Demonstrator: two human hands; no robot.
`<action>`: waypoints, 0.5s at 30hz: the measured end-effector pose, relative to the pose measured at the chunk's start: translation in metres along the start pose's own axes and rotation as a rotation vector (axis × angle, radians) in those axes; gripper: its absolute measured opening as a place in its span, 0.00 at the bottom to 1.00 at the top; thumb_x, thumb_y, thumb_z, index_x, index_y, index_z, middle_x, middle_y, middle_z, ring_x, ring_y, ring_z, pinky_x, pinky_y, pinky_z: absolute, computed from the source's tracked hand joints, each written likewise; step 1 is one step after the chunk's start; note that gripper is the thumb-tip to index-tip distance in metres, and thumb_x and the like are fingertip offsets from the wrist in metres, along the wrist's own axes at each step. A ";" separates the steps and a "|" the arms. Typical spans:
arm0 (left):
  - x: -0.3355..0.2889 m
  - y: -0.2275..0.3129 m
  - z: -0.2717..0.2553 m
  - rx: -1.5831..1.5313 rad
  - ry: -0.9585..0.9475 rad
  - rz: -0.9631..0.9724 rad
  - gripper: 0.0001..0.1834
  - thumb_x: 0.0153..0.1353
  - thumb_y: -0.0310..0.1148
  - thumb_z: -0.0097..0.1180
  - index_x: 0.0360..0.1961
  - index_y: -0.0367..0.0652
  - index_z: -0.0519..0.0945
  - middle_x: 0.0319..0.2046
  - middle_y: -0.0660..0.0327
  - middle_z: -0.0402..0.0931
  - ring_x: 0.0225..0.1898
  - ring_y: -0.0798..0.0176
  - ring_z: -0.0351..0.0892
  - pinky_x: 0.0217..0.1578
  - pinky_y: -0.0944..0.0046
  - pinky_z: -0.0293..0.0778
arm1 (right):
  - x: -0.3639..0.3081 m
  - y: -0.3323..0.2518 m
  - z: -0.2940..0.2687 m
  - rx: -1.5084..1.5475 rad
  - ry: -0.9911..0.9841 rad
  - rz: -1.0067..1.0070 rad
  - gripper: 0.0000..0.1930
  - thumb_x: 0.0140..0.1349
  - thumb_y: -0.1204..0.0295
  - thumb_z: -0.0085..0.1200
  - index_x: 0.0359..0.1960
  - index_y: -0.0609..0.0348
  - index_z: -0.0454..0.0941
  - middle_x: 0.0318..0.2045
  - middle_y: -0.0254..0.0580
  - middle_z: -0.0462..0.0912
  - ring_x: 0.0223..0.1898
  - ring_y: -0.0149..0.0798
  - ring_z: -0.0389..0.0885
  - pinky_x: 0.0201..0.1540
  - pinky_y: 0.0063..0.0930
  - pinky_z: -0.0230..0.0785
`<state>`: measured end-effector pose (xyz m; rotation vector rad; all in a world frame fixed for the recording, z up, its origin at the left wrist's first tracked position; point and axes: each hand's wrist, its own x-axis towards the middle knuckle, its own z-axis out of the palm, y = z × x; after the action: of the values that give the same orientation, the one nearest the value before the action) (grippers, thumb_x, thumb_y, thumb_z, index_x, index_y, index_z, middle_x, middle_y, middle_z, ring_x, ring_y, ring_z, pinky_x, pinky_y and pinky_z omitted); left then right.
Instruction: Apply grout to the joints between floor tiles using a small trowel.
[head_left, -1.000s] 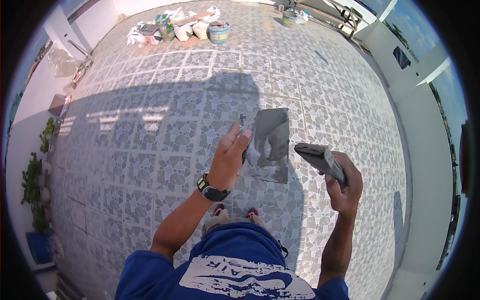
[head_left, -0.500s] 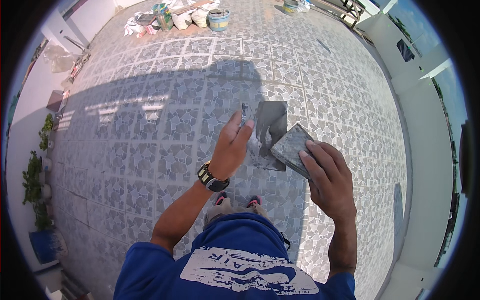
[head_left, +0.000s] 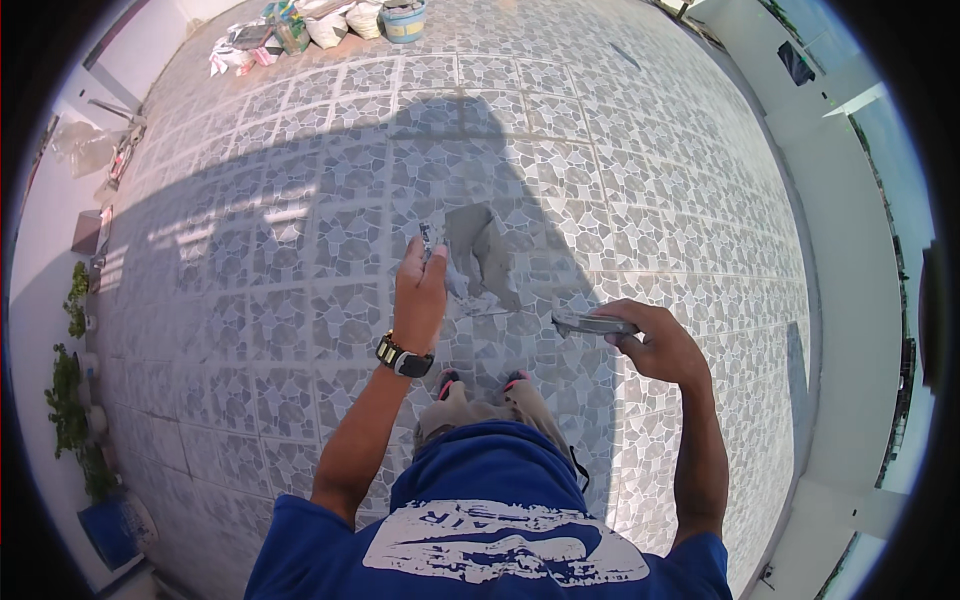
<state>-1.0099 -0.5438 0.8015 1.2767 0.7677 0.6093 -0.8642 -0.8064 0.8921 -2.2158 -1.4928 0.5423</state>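
My left hand [head_left: 420,300] is closed on the near edge of a flat rectangular trowel [head_left: 470,235] smeared with wet grey mortar. The thumb lies along its left side, and how the fingers wrap underneath is hidden. Off to the right, my right hand [head_left: 655,340] grips a flat grey rectangular slab [head_left: 595,324] by its right end. The slab is turned nearly edge-on, with grey paste on its left end. A gap separates the slab from the trowel. Both are held above the patterned tile floor [head_left: 350,330].
Filled sacks [head_left: 325,28] and a blue bucket [head_left: 404,20] stand at the far left. Potted plants [head_left: 68,400] and a blue container [head_left: 112,530] line the left wall. A white wall [head_left: 840,260] runs along the right. My shadow falls across the floor ahead.
The trowel and slab have moved apart; they overlapped before. My left hand shifted left with the trowel, and my right hand tipped the slab from face-up to nearly edge-on.
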 end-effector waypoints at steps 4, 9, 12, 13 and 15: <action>0.013 -0.015 -0.012 0.125 -0.140 0.025 0.19 0.68 0.35 0.47 0.50 0.27 0.70 0.22 0.70 0.59 0.25 0.75 0.55 0.27 0.71 0.59 | -0.018 0.046 0.038 0.860 0.034 0.495 0.23 0.59 0.76 0.55 0.57 0.65 0.70 0.41 0.44 0.80 0.35 0.34 0.80 0.34 0.29 0.71; 0.019 -0.039 0.000 0.012 -0.127 -0.174 0.17 0.68 0.37 0.45 0.50 0.34 0.73 0.29 0.69 0.69 0.29 0.75 0.62 0.32 0.71 0.62 | -0.012 0.066 0.104 1.896 0.405 0.389 0.29 0.64 0.57 0.50 0.61 0.63 0.61 0.48 0.57 0.77 0.42 0.55 0.81 0.22 0.31 0.67; 0.034 -0.058 0.014 0.109 -0.205 -0.216 0.18 0.68 0.38 0.45 0.51 0.33 0.73 0.30 0.67 0.70 0.30 0.73 0.64 0.33 0.70 0.64 | 0.002 0.093 0.119 2.134 0.455 0.423 0.28 0.68 0.52 0.41 0.62 0.56 0.61 0.51 0.57 0.75 0.42 0.57 0.81 0.21 0.31 0.66; 0.039 -0.061 0.023 0.048 -0.222 -0.268 0.19 0.68 0.38 0.46 0.52 0.34 0.73 0.33 0.66 0.73 0.33 0.73 0.68 0.36 0.70 0.66 | 0.007 0.106 0.122 2.236 0.467 0.448 0.27 0.70 0.49 0.36 0.63 0.53 0.61 0.53 0.57 0.75 0.43 0.58 0.81 0.21 0.31 0.65; 0.054 -0.064 0.045 0.102 -0.227 -0.249 0.20 0.68 0.38 0.46 0.54 0.33 0.72 0.35 0.65 0.74 0.35 0.73 0.69 0.38 0.71 0.67 | 0.023 0.137 0.125 2.310 0.477 0.407 0.27 0.70 0.50 0.34 0.63 0.53 0.61 0.53 0.56 0.75 0.42 0.58 0.81 0.20 0.31 0.65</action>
<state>-0.9419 -0.5420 0.7350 1.2927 0.7608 0.2221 -0.8170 -0.8166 0.7115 -0.4747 0.3011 0.9186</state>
